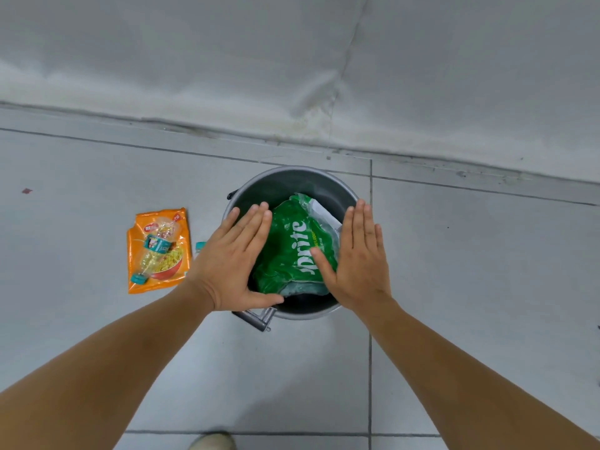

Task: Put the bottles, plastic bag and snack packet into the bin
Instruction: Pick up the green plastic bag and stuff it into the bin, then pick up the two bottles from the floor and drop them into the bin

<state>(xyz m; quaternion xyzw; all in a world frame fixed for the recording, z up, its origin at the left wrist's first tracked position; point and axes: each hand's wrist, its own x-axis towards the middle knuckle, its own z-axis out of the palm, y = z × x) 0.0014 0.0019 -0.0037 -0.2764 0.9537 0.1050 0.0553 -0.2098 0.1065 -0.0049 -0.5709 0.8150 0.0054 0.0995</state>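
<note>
A grey round bin (292, 181) stands on the tiled floor. Inside it lies a crumpled green plastic bag (289, 251) with white lettering. My left hand (232, 264) and my right hand (358, 258) hover flat above the bin, one on each side of the bag, fingers apart, holding nothing. Left of the bin an orange snack packet (177, 222) lies flat on the floor. A clear crushed bottle (156, 251) with a teal cap and label rests on top of the packet. A second teal cap (200, 245) peeks out from behind my left hand.
A wall (292, 60) meets the floor just behind the bin. The bin's handle (256, 319) lies on the floor at its near side. The tip of a shoe (212, 441) shows at the bottom edge.
</note>
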